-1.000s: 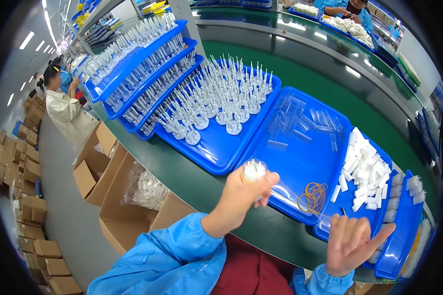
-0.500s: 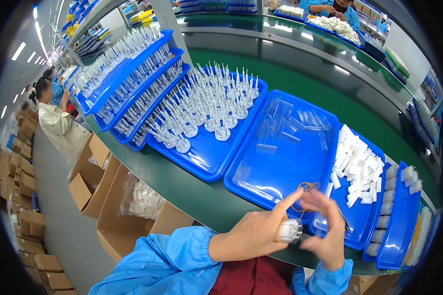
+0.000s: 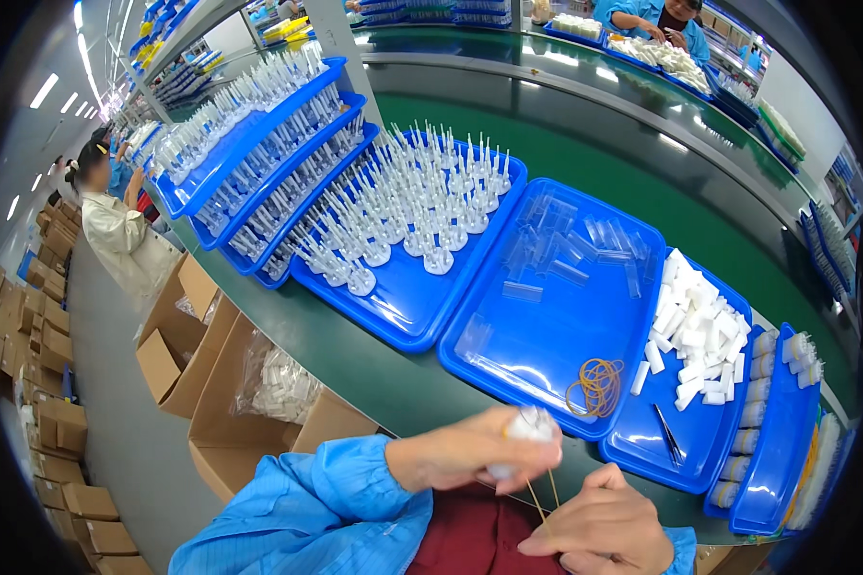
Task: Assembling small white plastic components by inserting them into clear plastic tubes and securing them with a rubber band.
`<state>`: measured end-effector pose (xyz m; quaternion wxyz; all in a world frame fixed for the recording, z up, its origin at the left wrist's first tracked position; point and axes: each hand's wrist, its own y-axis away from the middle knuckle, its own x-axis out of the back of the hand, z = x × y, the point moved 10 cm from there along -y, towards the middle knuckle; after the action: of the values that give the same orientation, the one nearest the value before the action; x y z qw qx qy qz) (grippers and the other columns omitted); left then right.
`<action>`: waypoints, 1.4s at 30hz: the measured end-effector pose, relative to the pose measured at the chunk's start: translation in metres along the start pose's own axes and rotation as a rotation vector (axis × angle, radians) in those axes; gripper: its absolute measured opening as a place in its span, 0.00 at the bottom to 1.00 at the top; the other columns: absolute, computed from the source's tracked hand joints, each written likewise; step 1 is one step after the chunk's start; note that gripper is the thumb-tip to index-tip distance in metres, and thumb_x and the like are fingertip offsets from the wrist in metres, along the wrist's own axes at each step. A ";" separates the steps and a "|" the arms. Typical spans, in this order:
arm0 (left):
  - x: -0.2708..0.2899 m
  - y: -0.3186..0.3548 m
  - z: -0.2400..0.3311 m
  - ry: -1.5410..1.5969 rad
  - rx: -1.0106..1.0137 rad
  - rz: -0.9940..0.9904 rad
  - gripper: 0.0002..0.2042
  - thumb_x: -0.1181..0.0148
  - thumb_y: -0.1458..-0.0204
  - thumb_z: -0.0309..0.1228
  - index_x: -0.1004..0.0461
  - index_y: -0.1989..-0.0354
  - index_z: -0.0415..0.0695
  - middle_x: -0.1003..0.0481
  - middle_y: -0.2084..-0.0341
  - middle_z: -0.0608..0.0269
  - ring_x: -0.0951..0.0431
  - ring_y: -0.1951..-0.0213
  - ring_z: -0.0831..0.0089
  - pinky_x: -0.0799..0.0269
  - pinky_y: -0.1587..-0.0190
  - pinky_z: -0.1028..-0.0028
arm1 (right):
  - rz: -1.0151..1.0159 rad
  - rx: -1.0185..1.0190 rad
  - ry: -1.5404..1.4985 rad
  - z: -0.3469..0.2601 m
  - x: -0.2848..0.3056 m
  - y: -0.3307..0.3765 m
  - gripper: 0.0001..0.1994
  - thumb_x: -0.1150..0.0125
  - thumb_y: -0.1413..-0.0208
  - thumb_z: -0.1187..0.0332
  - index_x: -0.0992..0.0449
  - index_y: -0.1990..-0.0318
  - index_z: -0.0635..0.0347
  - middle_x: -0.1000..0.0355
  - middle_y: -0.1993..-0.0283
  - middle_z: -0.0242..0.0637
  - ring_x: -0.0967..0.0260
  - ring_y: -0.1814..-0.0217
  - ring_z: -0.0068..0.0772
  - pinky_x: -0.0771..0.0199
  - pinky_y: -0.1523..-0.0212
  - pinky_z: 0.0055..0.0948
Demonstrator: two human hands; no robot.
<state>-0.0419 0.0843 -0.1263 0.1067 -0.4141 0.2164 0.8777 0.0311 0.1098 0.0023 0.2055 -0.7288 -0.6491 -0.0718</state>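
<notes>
My left hand (image 3: pixel 451 450) is closed around a bundle of white and clear pieces (image 3: pixel 532 426), held above the bench edge. Fingers and blur hide part of the bundle. From it a thin tan rubber band (image 3: pixel 539 500) runs, stretched down to my right hand (image 3: pixel 609 527), whose thumb and fingers pinch it. Just beyond lies a loose heap of rubber bands (image 3: pixel 599 386) in the near right corner of a blue tray (image 3: pixel 537 335). Clear plastic pieces (image 3: pixel 551 235) lie farther back in that tray. Dark tweezers (image 3: pixel 668 436) rest in the neighbouring tray, near white foam-like blocks (image 3: pixel 700 326).
At left stand stacked blue trays (image 3: pixel 259 168) and a tray (image 3: pixel 393 311) of upright white stemmed parts. Banded bundles (image 3: pixel 756 393) line the right. Open cartons (image 3: pixel 235 402) stand below the bench's left edge. Co-workers (image 3: pixel 115 220) are at left and across the line.
My hands have drawn back toward me from the tray. A rubber band is now stretched between the bundle and my right hand. The heap of bands and the tweezers are now uncovered.
</notes>
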 end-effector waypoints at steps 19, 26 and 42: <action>-0.032 0.023 0.052 -1.675 -0.827 0.530 0.50 0.26 0.56 0.42 0.48 0.27 0.35 0.22 0.69 0.58 0.20 0.69 0.63 0.25 0.68 0.66 | 0.440 0.045 0.463 0.049 0.013 0.009 0.44 0.19 0.62 0.58 0.31 0.36 0.65 0.24 0.43 0.39 0.31 0.51 0.31 0.39 0.49 0.31; -0.025 0.015 0.047 -1.625 -0.775 0.488 0.50 0.26 0.56 0.34 0.52 0.26 0.35 0.22 0.71 0.55 0.20 0.69 0.58 0.26 0.68 0.63 | 0.583 0.032 0.444 0.048 0.011 0.011 0.33 0.20 0.66 0.69 0.22 0.45 0.60 0.25 0.55 0.36 0.31 0.59 0.36 0.33 0.58 0.32; -0.025 0.009 0.045 -1.559 -0.628 0.385 0.51 0.25 0.59 0.32 0.52 0.26 0.39 0.27 0.51 0.46 0.26 0.48 0.48 0.29 0.50 0.59 | 0.648 -0.096 0.213 0.067 0.016 0.010 0.21 0.21 0.65 0.73 0.23 0.59 0.57 0.30 0.61 0.36 0.30 0.63 0.36 0.27 0.69 0.30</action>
<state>-0.0596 0.0970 -0.0792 -0.0456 0.3403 -0.1050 0.9333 0.0328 0.1497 -0.0543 0.2496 -0.8944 -0.3549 -0.1090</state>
